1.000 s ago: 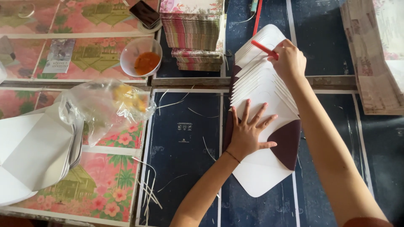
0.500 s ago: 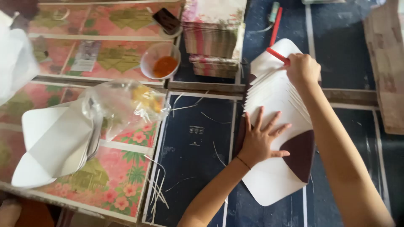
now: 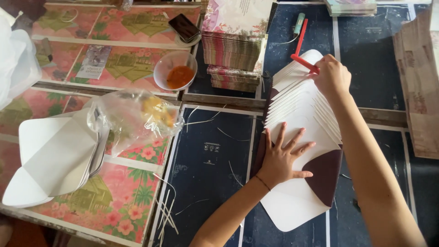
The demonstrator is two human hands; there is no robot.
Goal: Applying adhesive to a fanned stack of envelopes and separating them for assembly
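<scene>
Envelopes (image 3: 302,114), white with dark maroon flaps, are fanned out in a staggered row on the dark blue worktop (image 3: 215,155) in front of me. My left hand (image 3: 282,158) is pressed flat on the lower end of the fan, fingers spread wide, gripping nothing. My right hand (image 3: 333,77) is up at the top end of the row, closed around a red brush handle (image 3: 305,64) whose tip sits on the edges of the upper flaps. Just left of that there's a tall stack of printed cards (image 3: 235,41), and beside it a small white bowl (image 3: 175,69) with orange glue-looking stuff in it. Further left, a crumpled clear plastic bag (image 3: 137,116) with something yellow inside, a pile of plain white envelopes (image 3: 55,158), and a dark phone (image 3: 184,27) up top on the floral mat.
</scene>
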